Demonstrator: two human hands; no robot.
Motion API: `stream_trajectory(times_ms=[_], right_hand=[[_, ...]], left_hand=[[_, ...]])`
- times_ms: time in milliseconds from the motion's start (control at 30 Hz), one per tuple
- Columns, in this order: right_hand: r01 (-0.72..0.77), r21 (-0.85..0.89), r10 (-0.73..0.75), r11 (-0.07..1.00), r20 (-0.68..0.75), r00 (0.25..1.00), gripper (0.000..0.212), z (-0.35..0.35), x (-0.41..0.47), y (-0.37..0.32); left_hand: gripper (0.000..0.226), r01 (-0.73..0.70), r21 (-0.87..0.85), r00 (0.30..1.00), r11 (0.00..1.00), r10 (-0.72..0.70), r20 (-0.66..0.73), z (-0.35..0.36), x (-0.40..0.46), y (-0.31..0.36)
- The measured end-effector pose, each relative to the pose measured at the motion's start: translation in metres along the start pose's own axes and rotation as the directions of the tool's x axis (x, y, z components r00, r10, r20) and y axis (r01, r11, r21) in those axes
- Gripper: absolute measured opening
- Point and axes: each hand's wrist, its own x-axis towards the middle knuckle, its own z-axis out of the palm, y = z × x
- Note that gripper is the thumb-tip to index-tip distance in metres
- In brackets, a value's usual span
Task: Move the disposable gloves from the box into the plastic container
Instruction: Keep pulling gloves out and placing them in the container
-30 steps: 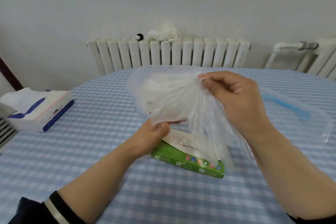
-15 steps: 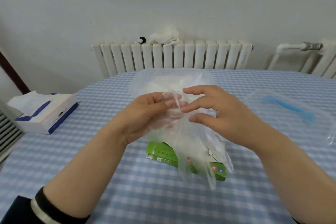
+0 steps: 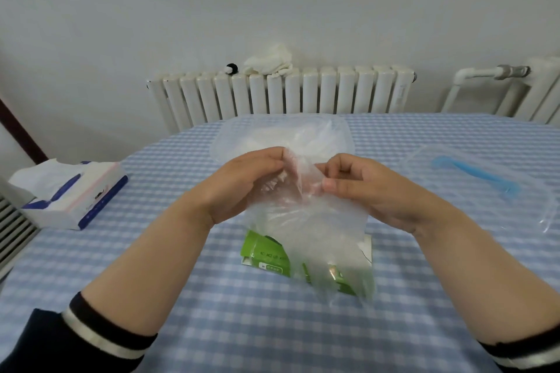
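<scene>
A clear disposable glove [image 3: 306, 221] hangs between both hands above the green glove box [image 3: 266, 254], which lies on the checked tablecloth. My left hand [image 3: 239, 185] pinches the glove's top edge on the left, and my right hand [image 3: 360, 188] pinches it on the right. Behind the hands stands the clear plastic container [image 3: 345, 142], with a heap of clear gloves inside. The hanging glove hides the right part of the box.
The container's clear lid [image 3: 485, 179] with a blue handle lies at the right. A blue and white tissue pack [image 3: 72, 194] sits at the left edge of the round table [image 3: 212, 312]. White radiators line the wall behind.
The glove was first spread wide between my low left hand and raised right hand. Both hands have since come together at chest height, and the glove now hangs lower over the box.
</scene>
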Motion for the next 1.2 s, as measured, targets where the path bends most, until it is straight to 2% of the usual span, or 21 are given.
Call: stream_trajectory(times_ms=[33, 100, 133, 200, 267, 434, 534, 634, 734, 801, 867, 1001, 1067, 1134, 1201], right_hand=[[-0.031, 0.062, 0.029, 0.998, 0.029, 0.999, 0.026, -0.001, 0.0, 0.001], [-0.104, 0.048, 0.101, 0.993, 0.058, 0.993, 0.038, 0.001, 0.0, 0.002], [-0.123, 0.02, 0.122, 0.992, 0.023, 0.992, 0.042, 0.002, 0.0, 0.003], [-0.099, -0.014, 0.097, 0.995, -0.127, 0.987, 0.029, 0.004, 0.002, 0.002], [-0.029, -0.031, 0.02, 0.999, -0.245, 0.969, 0.007, 0.006, 0.003, 0.0], [-0.031, -0.039, 0.02, 0.999, -0.244, 0.97, 0.021, 0.009, 0.002, -0.004], [-0.067, -0.092, 0.039, 0.994, -0.274, 0.961, 0.023, 0.004, 0.0, -0.005], [-0.064, -0.053, 0.042, 0.997, -0.346, 0.937, 0.025, -0.007, 0.001, -0.007], [-0.042, -0.054, 0.012, 0.998, -0.452, 0.892, 0.029, -0.019, 0.0, -0.008], [-0.023, -0.08, -0.023, 0.997, -0.528, 0.849, 0.029, -0.024, 0.001, -0.007], [0.031, -0.082, -0.074, 0.996, -0.607, 0.792, 0.029, -0.027, 0.002, -0.007], [0.141, -0.083, -0.156, 0.987, -0.743, 0.651, 0.029, -0.037, 0.001, -0.01], [0.165, -0.086, -0.172, 0.983, -0.753, 0.635, 0.028, -0.039, 0.0, -0.011], [0.148, -0.1, -0.174, 0.984, -0.734, 0.657, 0.028, -0.039, 0.0, -0.01], [0.121, -0.126, -0.175, 0.985, -0.7, 0.692, 0.028, -0.036, 0.001, -0.01]], left_hand=[[0.044, -0.007, 0.064, 1.0, 0.998, 0.008, -0.024, 0.003, 0.004, 0.0], [0.042, -0.009, 0.194, 0.991, 0.981, 0.035, -0.132, 0.009, 0.011, 0.003], [0.04, -0.002, 0.242, 0.98, 0.97, 0.05, -0.191, 0.011, 0.013, 0.005], [0.042, 0.02, 0.316, 0.968, 0.948, 0.061, -0.245, 0.013, 0.017, 0.008], [0.044, 0.032, 0.388, 0.967, 0.921, 0.07, -0.246, 0.016, 0.019, 0.009], [0.028, -0.11, 0.548, 0.926, 0.829, 0.286, -0.247, 0.021, 0.027, 0.006], [0.02, -0.102, 0.6, 0.926, 0.794, 0.296, -0.233, 0.012, 0.031, 0.017], [0.018, -0.096, 0.645, 0.931, 0.758, 0.297, -0.21, 0.001, 0.031, 0.027], [0.042, -0.095, 0.67, 0.929, 0.736, 0.307, -0.207, -0.006, 0.033, 0.027], [0.048, -0.036, 0.705, 0.93, 0.708, 0.282, -0.235, -0.006, 0.035, 0.026], [0.042, 0.0, 0.712, 0.916, 0.702, 0.286, -0.281, -0.008, 0.042, 0.027], [0.027, -0.031, 0.653, 0.853, 0.757, 0.36, -0.377, -0.023, 0.061, 0.039], [0.014, 0.001, 0.633, 0.841, 0.774, 0.342, -0.419, -0.041, 0.075, 0.039], [0.035, 0.081, 0.666, 0.854, 0.741, 0.293, -0.43, -0.062, 0.089, 0.032], [0.053, 0.2, 0.764, 0.889, 0.613, 0.215, -0.405, -0.076, 0.099, 0.022]])
